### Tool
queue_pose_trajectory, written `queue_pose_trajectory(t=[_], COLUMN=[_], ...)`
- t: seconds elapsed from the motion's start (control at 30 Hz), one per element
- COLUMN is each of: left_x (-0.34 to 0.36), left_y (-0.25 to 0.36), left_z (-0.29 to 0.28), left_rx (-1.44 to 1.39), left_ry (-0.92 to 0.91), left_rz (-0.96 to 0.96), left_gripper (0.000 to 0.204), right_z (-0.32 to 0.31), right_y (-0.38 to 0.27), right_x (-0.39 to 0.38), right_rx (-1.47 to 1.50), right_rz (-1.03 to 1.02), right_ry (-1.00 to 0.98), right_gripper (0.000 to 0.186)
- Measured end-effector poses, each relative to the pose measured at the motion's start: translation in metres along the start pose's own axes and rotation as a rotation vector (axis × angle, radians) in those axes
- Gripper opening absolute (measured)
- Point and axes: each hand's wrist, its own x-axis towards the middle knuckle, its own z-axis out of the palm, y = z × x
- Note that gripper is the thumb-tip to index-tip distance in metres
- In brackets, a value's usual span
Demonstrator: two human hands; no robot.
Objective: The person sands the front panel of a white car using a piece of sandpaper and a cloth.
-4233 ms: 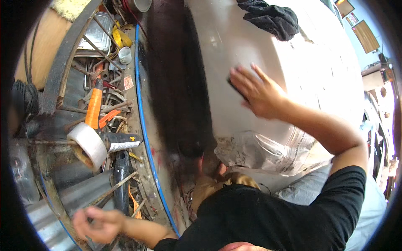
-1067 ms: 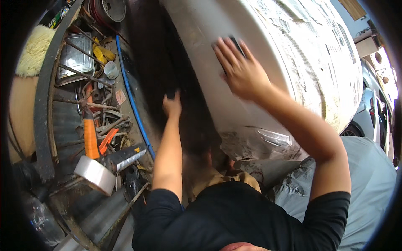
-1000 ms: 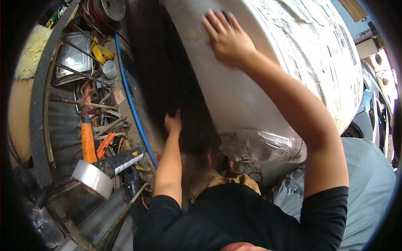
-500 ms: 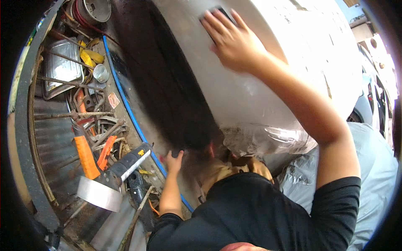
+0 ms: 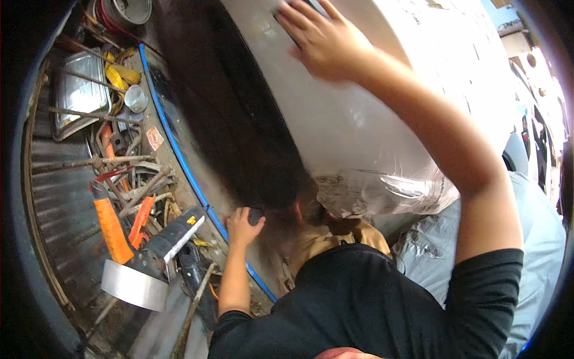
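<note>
My right hand (image 5: 323,39) presses a flat black pad (image 5: 281,18), mostly hidden under its fingers, against the pale, curved car panel (image 5: 323,119) near the upper edge of the view. My left hand (image 5: 243,227) is low beside a blue hose (image 5: 191,179), with its fingers around a small dark pad (image 5: 256,215). Crumpled plastic masking (image 5: 400,191) covers the lower end of the panel. Between the panel and the hose lies a long dark, shadowed strip.
A metal rack on the left holds orange-handled tools (image 5: 110,227), a silver tape roll (image 5: 133,284), yellow straps (image 5: 119,75), a cup (image 5: 136,99), a metal tray (image 5: 81,90) and rusty bars. At right are a grey cover (image 5: 532,239) and another car (image 5: 517,149).
My right hand has moved up the panel with the black pad. My left hand, hanging over the tools earlier, has shifted to beside the hose. A black cloth seen earlier has left the view.
</note>
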Motion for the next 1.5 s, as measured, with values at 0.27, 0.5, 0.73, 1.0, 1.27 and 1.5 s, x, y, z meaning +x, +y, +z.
queue_pose_trajectory(t=[0.27,0.5,0.73,1.0,1.27,1.5], left_x=[-0.036,-0.019,-0.043,-0.01,-0.028,-0.013], left_y=[-0.025,-0.025,-0.047,-0.028,-0.028,-0.023], left_z=[-0.008,-0.009,0.003,-0.004,-0.008,-0.006], left_rx=[-0.018,-0.009,-0.018,0.003,-0.06,0.107], left_ry=[0.063,0.097,0.116,0.049,0.033,-0.083], left_rz=[-0.03,0.155,0.069,0.031,-0.129,-0.005], left_gripper=[0.053,0.053,0.054,0.053,0.058,0.061], right_z=[-0.036,-0.003,-0.049,-0.06,-0.04,-0.008], right_y=[-0.029,0.016,-0.033,0.017,-0.028,0.055], right_x=[-0.132,0.023,-0.13,0.058,-0.145,0.06], right_rx=[0.332,0.194,0.306,0.039,0.343,-0.066], right_rz=[-0.146,-0.032,-0.247,-0.243,-0.337,0.126], right_ry=[-0.252,-0.053,-0.208,-0.44,-0.254,-0.036], right_gripper=[0.081,0.068,0.075,0.063,0.073,0.063])
